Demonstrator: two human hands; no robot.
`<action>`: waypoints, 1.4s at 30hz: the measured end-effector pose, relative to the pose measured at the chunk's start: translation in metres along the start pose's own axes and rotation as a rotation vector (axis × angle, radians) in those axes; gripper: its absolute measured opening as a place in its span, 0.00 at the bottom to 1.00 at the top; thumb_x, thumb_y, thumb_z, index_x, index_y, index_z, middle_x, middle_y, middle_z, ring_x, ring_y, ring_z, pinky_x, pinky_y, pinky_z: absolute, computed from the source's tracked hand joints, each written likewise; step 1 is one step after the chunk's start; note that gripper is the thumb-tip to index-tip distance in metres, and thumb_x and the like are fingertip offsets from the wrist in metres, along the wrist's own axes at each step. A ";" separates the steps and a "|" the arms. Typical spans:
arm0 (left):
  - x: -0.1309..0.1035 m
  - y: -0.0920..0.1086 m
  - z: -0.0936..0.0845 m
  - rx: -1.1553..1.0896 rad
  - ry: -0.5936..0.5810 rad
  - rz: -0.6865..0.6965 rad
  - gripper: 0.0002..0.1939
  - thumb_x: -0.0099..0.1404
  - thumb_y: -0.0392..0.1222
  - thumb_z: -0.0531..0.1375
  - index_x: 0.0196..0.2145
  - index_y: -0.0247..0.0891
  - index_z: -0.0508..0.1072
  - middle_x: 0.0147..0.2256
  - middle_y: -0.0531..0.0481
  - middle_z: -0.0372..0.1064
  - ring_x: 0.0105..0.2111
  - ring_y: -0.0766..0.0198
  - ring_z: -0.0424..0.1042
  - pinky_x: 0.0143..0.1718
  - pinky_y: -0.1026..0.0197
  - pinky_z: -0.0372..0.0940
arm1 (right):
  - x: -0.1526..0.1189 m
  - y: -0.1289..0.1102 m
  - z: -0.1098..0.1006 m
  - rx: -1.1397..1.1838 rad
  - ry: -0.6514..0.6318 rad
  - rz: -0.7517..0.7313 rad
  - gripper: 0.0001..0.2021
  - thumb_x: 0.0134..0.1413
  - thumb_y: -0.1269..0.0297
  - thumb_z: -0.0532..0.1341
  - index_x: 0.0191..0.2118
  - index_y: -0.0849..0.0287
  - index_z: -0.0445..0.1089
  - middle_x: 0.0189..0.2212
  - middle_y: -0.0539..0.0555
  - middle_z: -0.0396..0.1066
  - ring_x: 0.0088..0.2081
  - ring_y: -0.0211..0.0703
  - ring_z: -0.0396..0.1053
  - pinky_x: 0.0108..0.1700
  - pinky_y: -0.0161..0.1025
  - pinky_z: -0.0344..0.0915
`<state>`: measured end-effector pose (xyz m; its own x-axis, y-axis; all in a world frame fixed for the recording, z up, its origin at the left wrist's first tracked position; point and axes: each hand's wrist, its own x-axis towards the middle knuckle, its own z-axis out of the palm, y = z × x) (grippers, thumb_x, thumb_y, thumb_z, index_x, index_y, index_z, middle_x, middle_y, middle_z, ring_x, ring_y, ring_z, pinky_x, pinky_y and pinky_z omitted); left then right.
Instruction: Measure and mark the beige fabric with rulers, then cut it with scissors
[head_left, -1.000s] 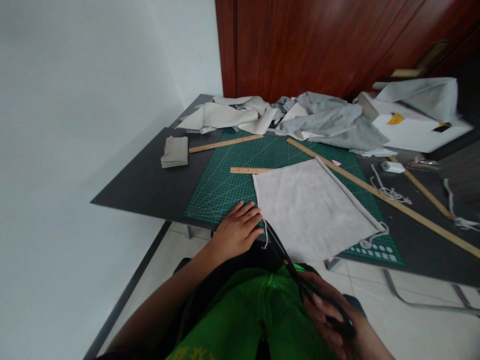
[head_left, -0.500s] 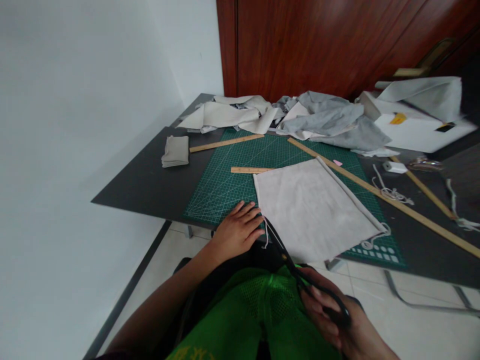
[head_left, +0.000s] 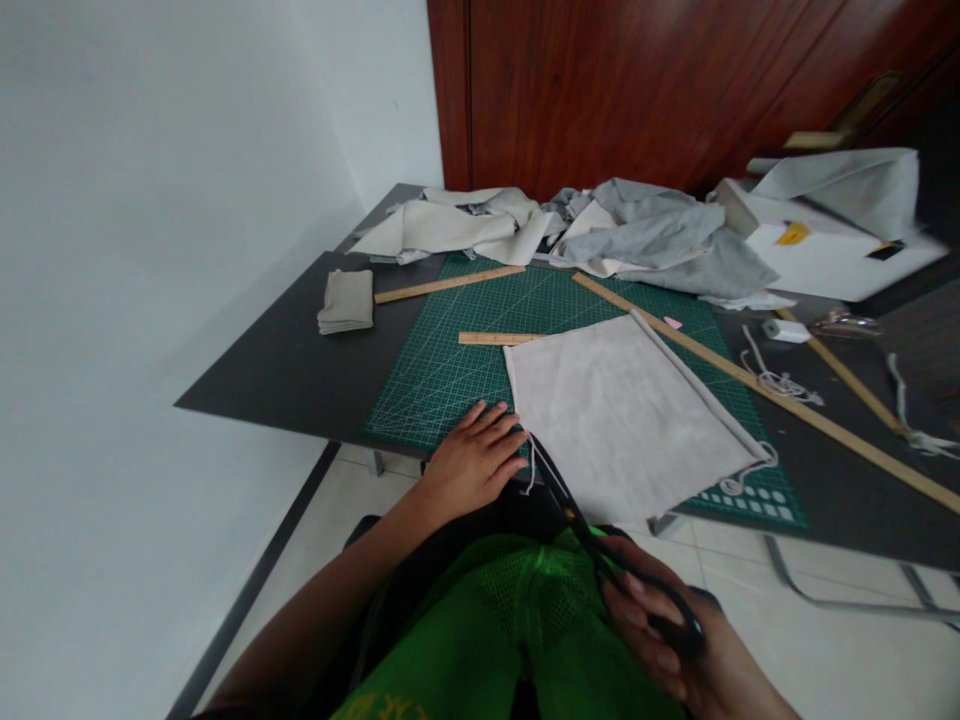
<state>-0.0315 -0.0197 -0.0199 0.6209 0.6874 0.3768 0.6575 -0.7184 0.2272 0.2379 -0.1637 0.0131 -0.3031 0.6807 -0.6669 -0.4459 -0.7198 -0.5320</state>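
A pale fabric piece (head_left: 615,410) with folded side edges lies on the green cutting mat (head_left: 427,385), its near corner hanging past the table edge. My left hand (head_left: 474,458) rests flat, fingers stretched out, on the mat beside the fabric's left edge. Around the handles of black scissors (head_left: 574,515) my right hand (head_left: 664,625) is closed. Their blade tips reach the fabric's left corner, close to my left fingertips, where a thin white cord (head_left: 531,465) hangs down. At the right corner more white cord (head_left: 739,480) lies looped.
Wooden rulers (head_left: 697,345) lie on and around the mat. A stack of folded cloth (head_left: 346,300) sits at the left. Crumpled fabric (head_left: 645,235) and a white box (head_left: 832,250) line the back. Loose cords (head_left: 784,385) and a small white block (head_left: 786,330) are at the right.
The whole view has shifted very slightly. My hands, the scissors and the fabric keep nearly the same places relative to each other.
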 end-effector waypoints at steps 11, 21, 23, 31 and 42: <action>0.002 0.000 -0.001 -0.028 -0.016 -0.053 0.26 0.78 0.49 0.56 0.68 0.38 0.63 0.64 0.41 0.69 0.67 0.50 0.65 0.71 0.41 0.54 | 0.018 0.004 -0.006 0.066 -0.080 -0.001 0.31 0.48 0.50 0.78 0.55 0.53 0.70 0.23 0.40 0.59 0.16 0.24 0.49 0.13 0.24 0.47; 0.003 0.003 -0.010 -0.028 -0.042 -0.033 0.19 0.76 0.49 0.60 0.60 0.40 0.73 0.61 0.43 0.71 0.66 0.47 0.64 0.72 0.40 0.54 | 0.012 0.024 -0.018 0.145 -0.067 -0.014 0.31 0.47 0.47 0.76 0.54 0.53 0.71 0.23 0.42 0.59 0.16 0.25 0.45 0.13 0.25 0.47; 0.002 0.002 -0.009 -0.036 -0.040 -0.037 0.17 0.76 0.46 0.59 0.58 0.40 0.75 0.61 0.43 0.71 0.67 0.48 0.64 0.72 0.41 0.54 | 0.008 0.018 -0.014 0.136 -0.042 -0.006 0.32 0.46 0.48 0.76 0.55 0.54 0.71 0.22 0.43 0.59 0.16 0.25 0.46 0.13 0.26 0.46; 0.000 -0.002 -0.003 -0.032 -0.005 -0.011 0.16 0.76 0.45 0.60 0.57 0.41 0.77 0.61 0.45 0.73 0.67 0.49 0.65 0.71 0.40 0.56 | 0.002 -0.002 0.013 -0.046 0.028 -0.041 0.36 0.45 0.46 0.78 0.57 0.53 0.67 0.23 0.40 0.60 0.17 0.25 0.48 0.16 0.25 0.46; -0.002 -0.004 0.001 0.000 0.020 0.024 0.16 0.77 0.45 0.59 0.58 0.39 0.77 0.60 0.44 0.73 0.66 0.49 0.67 0.71 0.40 0.56 | 0.017 0.011 0.009 -0.298 -0.001 -0.103 0.34 0.56 0.44 0.71 0.61 0.53 0.61 0.22 0.38 0.56 0.17 0.28 0.50 0.16 0.27 0.49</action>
<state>-0.0353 -0.0177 -0.0221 0.6274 0.6680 0.4001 0.6428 -0.7343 0.2182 0.2207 -0.1585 0.0006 -0.2699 0.7519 -0.6014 -0.2078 -0.6554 -0.7261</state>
